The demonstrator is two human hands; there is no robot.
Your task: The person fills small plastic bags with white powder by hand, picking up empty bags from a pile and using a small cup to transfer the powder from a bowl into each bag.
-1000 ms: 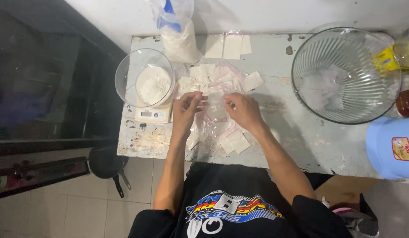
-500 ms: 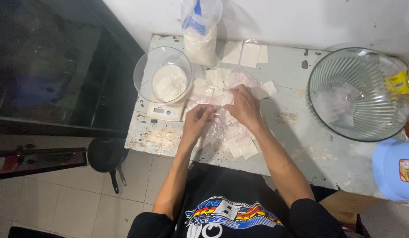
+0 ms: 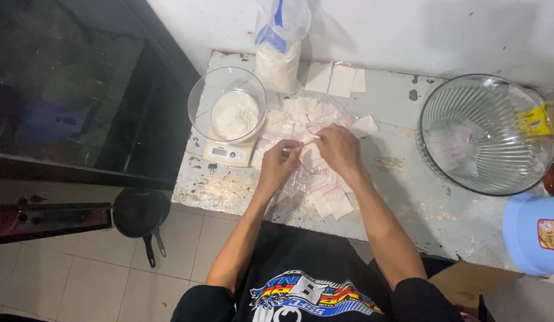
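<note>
My left hand (image 3: 279,164) and my right hand (image 3: 338,151) meet over a heap of small clear zip bags (image 3: 316,179) on the worn table (image 3: 402,179). Both pinch the top edge of one small clear bag (image 3: 305,141) between their fingertips. More small packets filled with white powder (image 3: 292,113) lie just beyond my hands. To the left, a glass bowl holding white powder (image 3: 232,113) rests on a small white kitchen scale (image 3: 226,154).
A large plastic bag of white powder with a blue scoop (image 3: 278,50) leans on the wall. A big ribbed glass bowl (image 3: 486,134) sits at right, near a light blue lidded tub (image 3: 533,232). A black pan (image 3: 140,214) lies on the tiled floor.
The view has shifted, so the table sits further right. My hands have drawn closer together and now pinch one bag at its top.
</note>
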